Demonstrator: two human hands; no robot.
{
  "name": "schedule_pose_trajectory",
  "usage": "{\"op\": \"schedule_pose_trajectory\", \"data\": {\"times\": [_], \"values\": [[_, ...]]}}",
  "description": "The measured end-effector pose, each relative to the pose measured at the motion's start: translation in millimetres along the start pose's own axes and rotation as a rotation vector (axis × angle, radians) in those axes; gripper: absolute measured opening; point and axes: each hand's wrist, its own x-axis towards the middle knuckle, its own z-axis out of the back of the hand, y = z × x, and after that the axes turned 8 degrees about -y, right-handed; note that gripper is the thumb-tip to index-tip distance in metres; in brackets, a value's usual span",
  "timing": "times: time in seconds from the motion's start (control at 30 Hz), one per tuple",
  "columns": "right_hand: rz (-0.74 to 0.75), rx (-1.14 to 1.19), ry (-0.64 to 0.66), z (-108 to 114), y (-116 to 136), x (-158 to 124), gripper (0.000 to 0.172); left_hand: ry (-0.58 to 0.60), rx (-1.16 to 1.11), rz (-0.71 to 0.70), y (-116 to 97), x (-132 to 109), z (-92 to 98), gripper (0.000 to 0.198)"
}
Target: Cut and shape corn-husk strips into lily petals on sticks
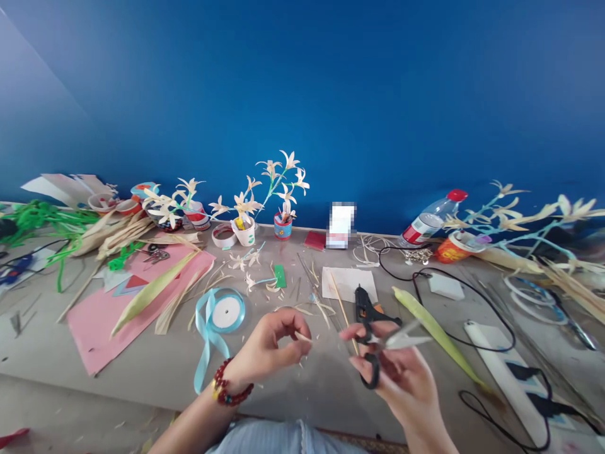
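My left hand point(280, 343), with a red bead bracelet point(230, 383) at the wrist, is closed in a pinch on a small pale husk strip point(304, 339). Black-handled scissors point(371, 369) hang on the fingers of my right hand point(401, 372), their blades pointing right and spread apart. Both hands are above the front part of the table, a short gap between them. Beyond the right hand lies a black glue gun point(363, 306), partly covered by the fingers. Left of my left hand is a roll of light blue ribbon point(231, 309) with a loose tail.
Husk flowers stand in small cups point(244, 231) along the blue wall. Pink paper point(101, 321) and dried husks lie at left. On the right are a green-yellow husk point(435, 328), a power strip point(505, 378), black cables and a plastic bottle point(425, 224). Scraps are scattered mid-table.
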Motion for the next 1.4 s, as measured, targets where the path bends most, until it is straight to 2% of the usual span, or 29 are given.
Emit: {"op": "schedule_pose_trajectory", "data": {"times": [0.1,0.2,0.37,0.5,0.57,0.7,0.77,0.87,0.93,1.07,1.4], "values": [[0.044,-0.121,0.127,-15.8,-1.7,10.3,0.020,0.003,0.083,-0.020,-3.8,-0.9,-3.5,0.009],[-0.007,-0.125,0.167,-23.7,-10.9,12.3,0.019,-0.018,0.072,-0.024,-3.1,-1.8,-4.6,0.011],[-0.146,0.087,0.065,-34.4,-11.5,3.2,0.032,-0.059,-0.251,0.077,7.8,0.3,-11.0,0.021],[-0.274,0.231,0.036,-42.2,-3.3,-1.4,0.041,-0.108,-0.421,0.068,12.1,1.8,-18.4,0.019],[-0.358,0.284,0.108,-42.0,-3.6,-2.8,0.041,-0.112,-0.435,0.044,9.9,1.6,-18.4,0.018],[-0.505,0.347,0.394,-33.2,-14.6,-8.2,0.043,-0.090,-0.367,0.026,1.1,-0.3,-9.2,0.021],[-0.542,0.360,0.441,-27.1,-21.1,-11.4,0.045,-0.052,-0.295,0.038,-2.2,-1.5,-2.6,0.022],[-0.503,0.330,0.385,-20.4,-26.2,-13.0,0.046,0.023,-0.221,0.032,-3.6,-2.3,4.8,0.024],[-0.433,0.268,0.406,-19.0,-26.5,-11.6,0.050,0.042,-0.183,0.013,-2.5,-2.0,7.1,0.025],[-0.403,0.193,0.552,-21.9,-24.1,-9.9,0.064,0.017,-0.099,0.000,0.8,0.1,7.4,0.029],[-0.413,0.143,0.530,-26.2,-18.7,-16.5,0.066,-0.032,-0.040,0.022,0.1,1.9,4.2,0.033]]}}
